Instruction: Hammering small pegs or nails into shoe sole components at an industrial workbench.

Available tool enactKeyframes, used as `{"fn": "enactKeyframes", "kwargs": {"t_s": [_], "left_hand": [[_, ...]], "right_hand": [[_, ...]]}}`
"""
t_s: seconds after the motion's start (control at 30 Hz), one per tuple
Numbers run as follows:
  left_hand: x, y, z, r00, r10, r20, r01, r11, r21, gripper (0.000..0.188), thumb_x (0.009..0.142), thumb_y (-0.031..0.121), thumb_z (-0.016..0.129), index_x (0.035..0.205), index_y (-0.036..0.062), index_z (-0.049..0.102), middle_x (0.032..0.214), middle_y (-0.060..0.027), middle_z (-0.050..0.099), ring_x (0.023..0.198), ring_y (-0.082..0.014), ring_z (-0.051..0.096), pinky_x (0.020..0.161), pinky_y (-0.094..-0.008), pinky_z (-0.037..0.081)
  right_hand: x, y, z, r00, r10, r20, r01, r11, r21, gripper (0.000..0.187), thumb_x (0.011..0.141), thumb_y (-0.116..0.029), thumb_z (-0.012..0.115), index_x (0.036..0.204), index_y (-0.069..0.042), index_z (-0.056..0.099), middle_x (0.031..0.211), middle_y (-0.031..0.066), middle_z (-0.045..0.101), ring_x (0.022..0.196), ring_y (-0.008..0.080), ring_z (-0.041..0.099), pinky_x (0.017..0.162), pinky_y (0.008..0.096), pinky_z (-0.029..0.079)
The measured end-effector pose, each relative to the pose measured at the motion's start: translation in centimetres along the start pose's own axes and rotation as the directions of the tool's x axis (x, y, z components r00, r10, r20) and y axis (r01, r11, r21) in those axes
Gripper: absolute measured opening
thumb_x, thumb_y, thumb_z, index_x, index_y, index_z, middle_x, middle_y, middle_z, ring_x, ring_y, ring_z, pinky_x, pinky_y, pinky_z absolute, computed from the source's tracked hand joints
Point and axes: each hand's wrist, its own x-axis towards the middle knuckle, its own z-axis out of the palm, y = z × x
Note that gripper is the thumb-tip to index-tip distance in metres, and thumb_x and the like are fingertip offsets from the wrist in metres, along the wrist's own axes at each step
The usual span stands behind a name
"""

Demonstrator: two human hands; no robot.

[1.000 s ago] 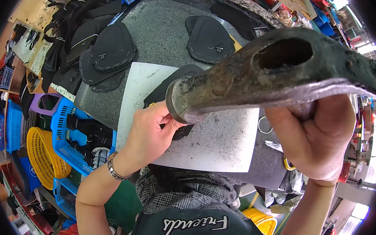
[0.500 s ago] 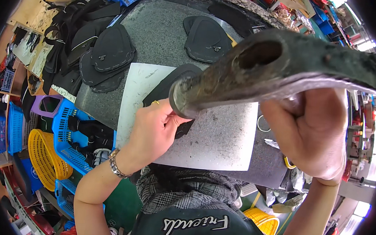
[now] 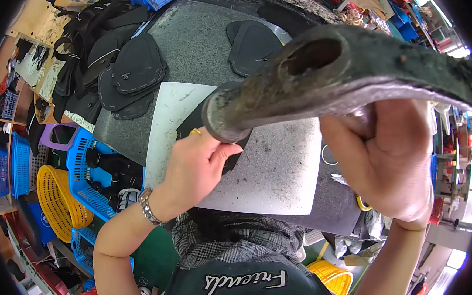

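My right hand is closed round a hammer. Its dark metal head, raised close to the camera, covers much of the middle of the view. My left hand, with a ring and a metal watch on it, has thumb and fingers pinched together over a black curved piece. Whatever those fingertips hold is hidden behind the hammer head. The black piece lies on a white sheet speckled with dark marks, and the hammer head hides part of it.
Stacked black padded pieces lie at the left of the grey worktop, with another stack at the back. Black straps heap at the far left. Blue and yellow baskets stand left. Scissors with yellow handles lie right.
The hammer has shifted a little to the left in the view, and my right hand has moved slightly left and up. My left hand keeps its pinch in nearly the same place.
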Motion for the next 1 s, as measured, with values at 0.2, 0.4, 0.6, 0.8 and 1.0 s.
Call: {"fn": "enactKeyframes", "kwargs": {"t_s": [0.2,0.4,0.6,0.8,1.0], "left_hand": [[1.2,0.5,0.3,0.997,0.040,0.059,-0.051,0.981,0.188,0.009,0.081,-0.001,0.064,0.089,0.0024,0.061,0.079,-0.0112,0.063,0.061,-0.0220,0.062,0.055,-0.0297,0.049],[1.2,0.7,-0.1,0.971,-0.219,0.098,0.230,0.965,-0.129,0.005,0.087,0.001,0.064,0.086,-0.0029,0.061,0.078,-0.0040,0.065,0.073,-0.0101,0.063,0.063,-0.0226,0.048],[1.0,1.6,0.7,0.975,0.177,0.136,-0.215,0.909,0.357,0.006,0.085,0.001,0.064,0.089,-0.0008,0.061,0.080,-0.0089,0.066,0.067,-0.0154,0.064,0.061,-0.0260,0.049],[1.6,0.7,0.4,0.964,-0.249,0.094,0.263,0.941,-0.212,0.004,0.086,0.000,0.064,0.089,-0.0016,0.061,0.079,-0.0074,0.066,0.068,-0.0114,0.062,0.064,-0.0255,0.049],[1.0,0.9,1.1,0.998,0.056,0.018,-0.057,0.994,0.092,0.010,0.082,0.002,0.068,0.089,0.0018,0.061,0.076,-0.0092,0.064,0.063,-0.0204,0.062,0.058,-0.0294,0.049]], "right_hand": [[-0.4,2.7,1.4,0.934,-0.266,0.239,0.325,0.910,-0.256,0.036,0.072,0.000,0.064,0.107,-0.002,0.056,0.078,0.0111,0.056,0.066,0.0279,0.055,0.060,0.0366,0.046],[-0.1,0.7,-0.4,0.990,-0.112,-0.086,0.096,0.981,-0.166,0.028,0.078,0.006,0.063,0.105,0.000,0.059,0.076,0.0029,0.055,0.064,0.0107,0.049,0.058,0.0246,0.040],[0.1,1.4,1.2,0.971,-0.160,0.176,0.205,0.938,-0.279,0.030,0.076,0.001,0.061,0.106,-0.001,0.058,0.085,0.0127,0.057,0.071,0.0240,0.056,0.067,0.0343,0.047],[0.3,0.6,0.6,0.995,-0.082,-0.047,0.071,0.976,-0.206,0.025,0.078,0.005,0.061,0.103,0.002,0.059,0.083,0.0087,0.055,0.064,0.0179,0.048,0.061,0.0301,0.043],[0.6,0.0,0.4,0.996,-0.075,-0.044,0.066,0.981,-0.182,0.027,0.080,0.002,0.062,0.107,0.002,0.058,0.079,0.0053,0.058,0.067,0.0119,0.054,0.061,0.0267,0.045]]}}
